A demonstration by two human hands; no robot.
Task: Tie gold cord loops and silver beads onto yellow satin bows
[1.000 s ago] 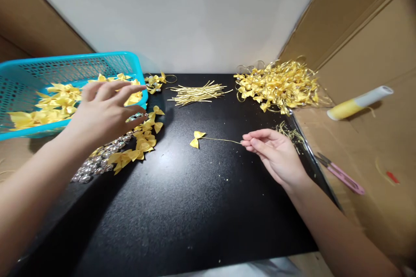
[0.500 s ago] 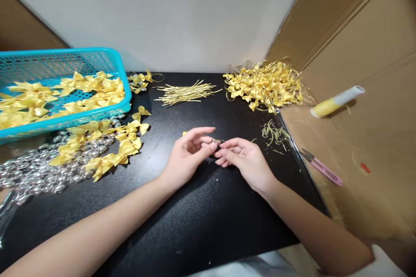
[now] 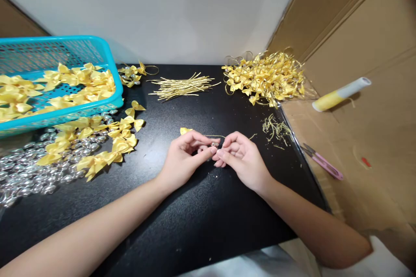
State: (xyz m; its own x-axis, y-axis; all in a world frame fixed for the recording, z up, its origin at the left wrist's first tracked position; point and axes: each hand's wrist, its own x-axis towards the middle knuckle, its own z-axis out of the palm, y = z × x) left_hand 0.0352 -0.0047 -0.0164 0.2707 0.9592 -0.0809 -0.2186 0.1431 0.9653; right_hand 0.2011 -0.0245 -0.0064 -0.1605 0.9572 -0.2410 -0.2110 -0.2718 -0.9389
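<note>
Between the thumb and index finger of my left hand [image 3: 182,160] sits a small shiny silver bead [image 3: 214,144]. My right hand [image 3: 245,160] is closed in a pinch right beside the bead, its fingertips meeting those of the left. A thin gold cord [image 3: 214,136] runs behind the fingers of both hands, and its free end sticks out right of my right hand. What exactly lies inside the right pinch is mostly hidden. Just behind my left hand, a yellow ribbon bow [image 3: 185,130] shows in part on the black table [image 3: 182,225].
A blue basket [image 3: 112,65] of yellow bows stands at left, with silver beads [image 3: 48,173] and loose bows before it. Gold cords [image 3: 183,86] lie at the back. Finished-looking bow loops [image 3: 266,78], cord scraps [image 3: 274,130] and pink snips [image 3: 325,165] are at right.
My view has shifted slightly. The yellow bow and more of the gold cord now show behind my hands. My right hand's fingers have curled in more, still close to the bead.
</note>
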